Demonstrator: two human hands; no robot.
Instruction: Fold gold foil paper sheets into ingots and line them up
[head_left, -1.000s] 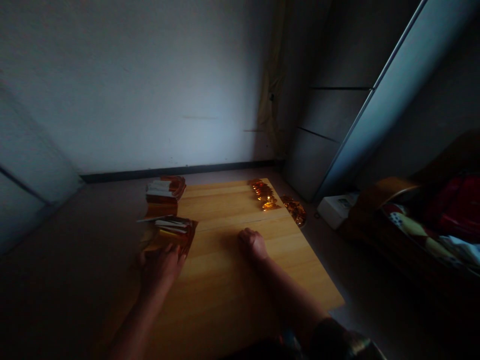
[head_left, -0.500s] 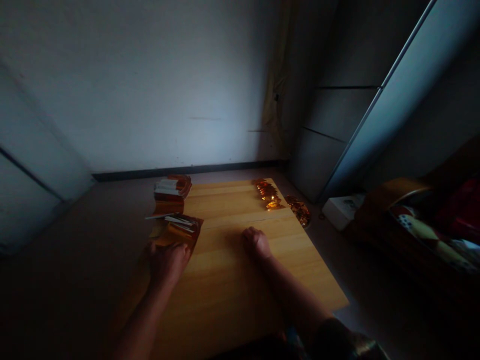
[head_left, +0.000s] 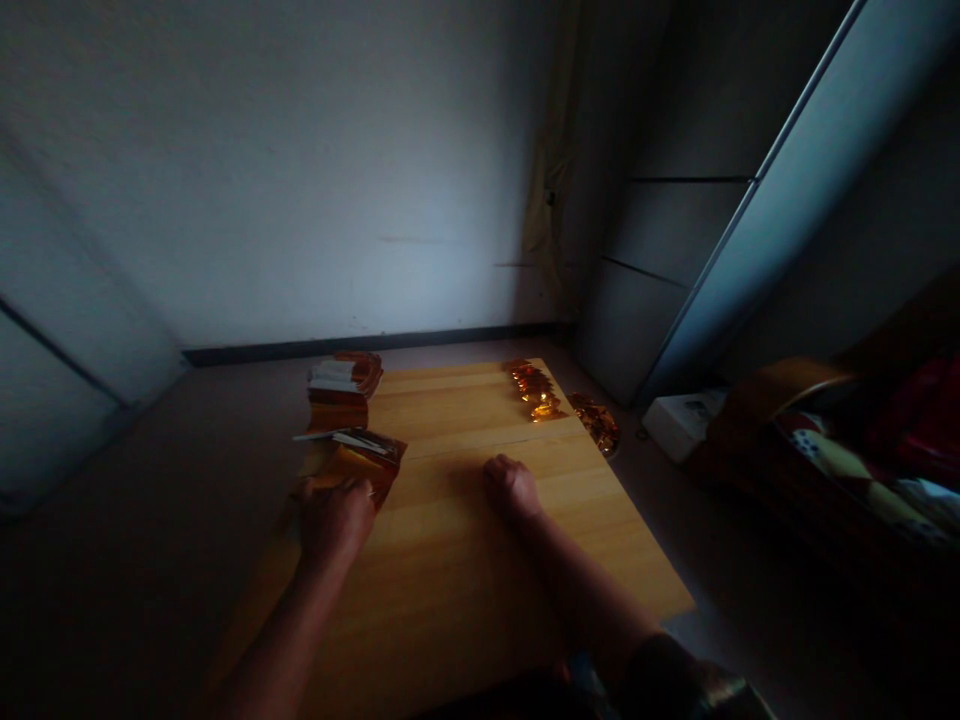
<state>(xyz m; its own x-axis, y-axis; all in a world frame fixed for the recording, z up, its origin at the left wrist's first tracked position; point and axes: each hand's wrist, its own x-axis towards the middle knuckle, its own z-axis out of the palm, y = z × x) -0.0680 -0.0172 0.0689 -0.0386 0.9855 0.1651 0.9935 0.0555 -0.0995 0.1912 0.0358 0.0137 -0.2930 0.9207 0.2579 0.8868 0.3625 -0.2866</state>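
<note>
At the table's left side my left hand (head_left: 337, 515) is closed at the near edge of a stack of gold-orange foil paper (head_left: 356, 465), its fingertips pinched on the paper. White edges show along the far side of that stack. My right hand (head_left: 514, 487) rests on the middle of the wooden table (head_left: 450, 570), curled into a fist. Whatever lies under or inside its fingers is hidden. Behind the left hand lies a second stack of foil paper (head_left: 341, 378), white and orange. At the far right corner sits a row of shiny folded gold foil pieces (head_left: 536, 390).
Beyond the table's right edge, more shiny foil pieces (head_left: 596, 425) lie in a heap lower down. A white box (head_left: 682, 425) stands on the floor by a wooden armrest (head_left: 799, 380). A pale wall (head_left: 360, 180) rises behind the table, with a grey cabinet (head_left: 660, 230) to the right.
My left hand has shifted slightly away from me over the foil paper stack, and its fingers look more drawn together. The right hand stays in nearly the same place.
</note>
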